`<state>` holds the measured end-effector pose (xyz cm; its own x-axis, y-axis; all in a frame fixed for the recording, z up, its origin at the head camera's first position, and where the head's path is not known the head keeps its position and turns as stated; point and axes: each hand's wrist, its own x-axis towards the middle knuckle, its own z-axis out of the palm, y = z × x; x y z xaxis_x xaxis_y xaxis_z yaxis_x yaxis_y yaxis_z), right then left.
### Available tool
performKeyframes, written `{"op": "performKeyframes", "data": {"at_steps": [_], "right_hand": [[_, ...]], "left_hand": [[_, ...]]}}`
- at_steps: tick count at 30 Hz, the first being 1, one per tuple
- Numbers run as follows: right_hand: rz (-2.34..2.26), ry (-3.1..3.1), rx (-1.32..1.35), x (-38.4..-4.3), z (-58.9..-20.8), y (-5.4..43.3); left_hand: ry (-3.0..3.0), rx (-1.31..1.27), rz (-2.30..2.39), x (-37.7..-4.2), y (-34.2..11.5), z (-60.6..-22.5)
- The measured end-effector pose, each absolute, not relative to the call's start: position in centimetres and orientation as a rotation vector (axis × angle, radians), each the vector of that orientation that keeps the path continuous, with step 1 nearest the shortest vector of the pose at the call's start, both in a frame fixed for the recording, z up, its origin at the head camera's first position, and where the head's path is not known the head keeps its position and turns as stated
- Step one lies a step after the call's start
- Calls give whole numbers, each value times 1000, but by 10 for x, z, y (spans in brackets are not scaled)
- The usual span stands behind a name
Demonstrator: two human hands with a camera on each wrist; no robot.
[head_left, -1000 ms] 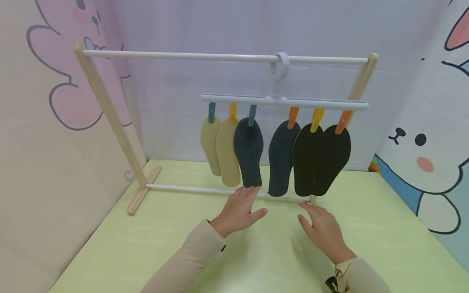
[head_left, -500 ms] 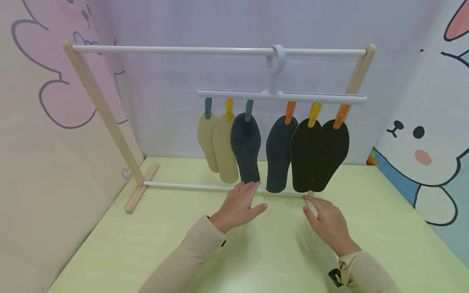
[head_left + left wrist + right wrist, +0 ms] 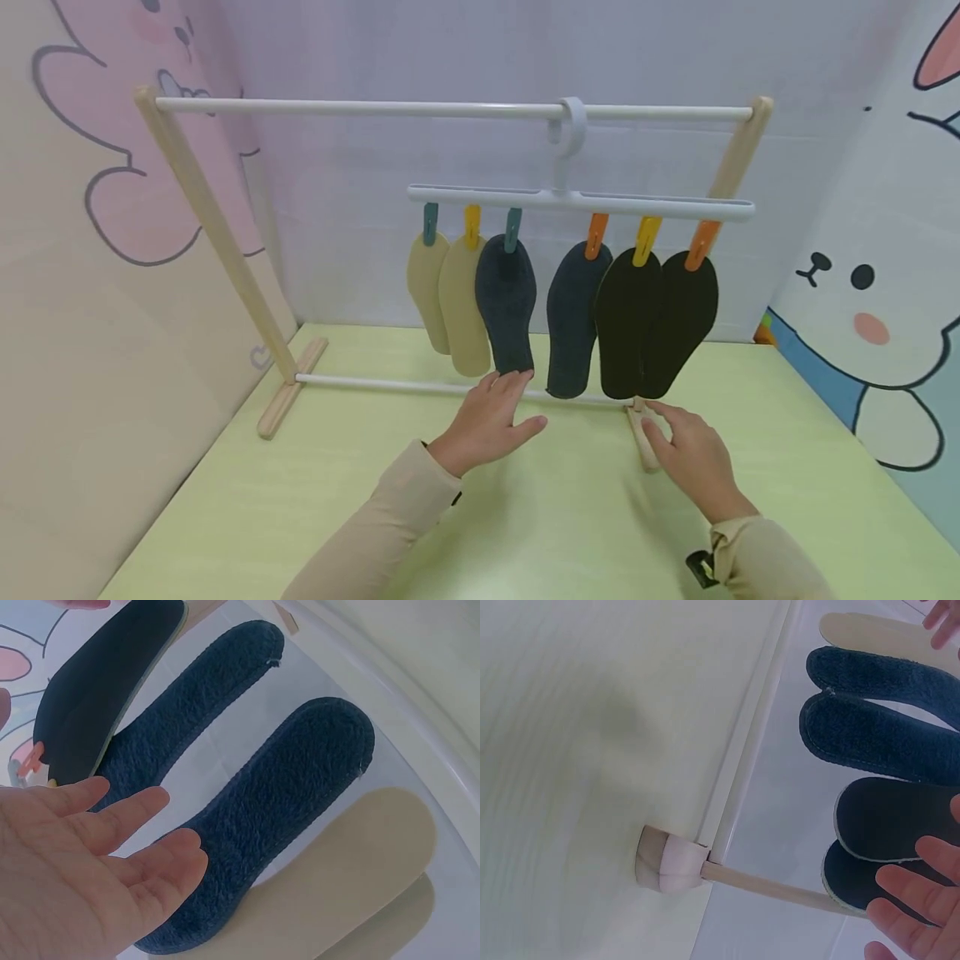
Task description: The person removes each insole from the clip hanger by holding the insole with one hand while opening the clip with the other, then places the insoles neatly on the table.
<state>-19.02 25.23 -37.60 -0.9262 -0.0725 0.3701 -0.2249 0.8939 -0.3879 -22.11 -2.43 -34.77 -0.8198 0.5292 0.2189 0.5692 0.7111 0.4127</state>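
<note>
The left hand (image 3: 486,425), fingers loosely extended and holding nothing, has its fingertips at the lower end of a dark blue insole (image 3: 506,300); contact is unclear. The right hand (image 3: 693,457), also loosely extended and gripping nothing, is beside a wooden rack foot (image 3: 642,446), black insoles (image 3: 626,325) hanging above its fingertips. Above all the fingers, a white hanger (image 3: 480,197) carries these insoles on coloured clips (image 3: 647,243).

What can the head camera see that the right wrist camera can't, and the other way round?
Only the head view: the white hanger, the clips, the top rail and the left wooden foot.

Only the right wrist view: the palm side of the right grip and the fluff on the dark blue insoles, close up.

Both: those insoles themselves, black insoles, at least one beige insole and the table.
</note>
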Motion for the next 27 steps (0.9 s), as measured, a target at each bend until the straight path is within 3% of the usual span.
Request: {"op": "performKeyframes", "data": {"at_steps": [16,27], "right_hand": [[733,-2771,117,-190,-377,269],[801,-2854,-37,-192,-377,275]], "left_hand": [[-2801,-939,-716,-224,-20,-345],[-2810,-933,-787,-229,-3,-322]]}}
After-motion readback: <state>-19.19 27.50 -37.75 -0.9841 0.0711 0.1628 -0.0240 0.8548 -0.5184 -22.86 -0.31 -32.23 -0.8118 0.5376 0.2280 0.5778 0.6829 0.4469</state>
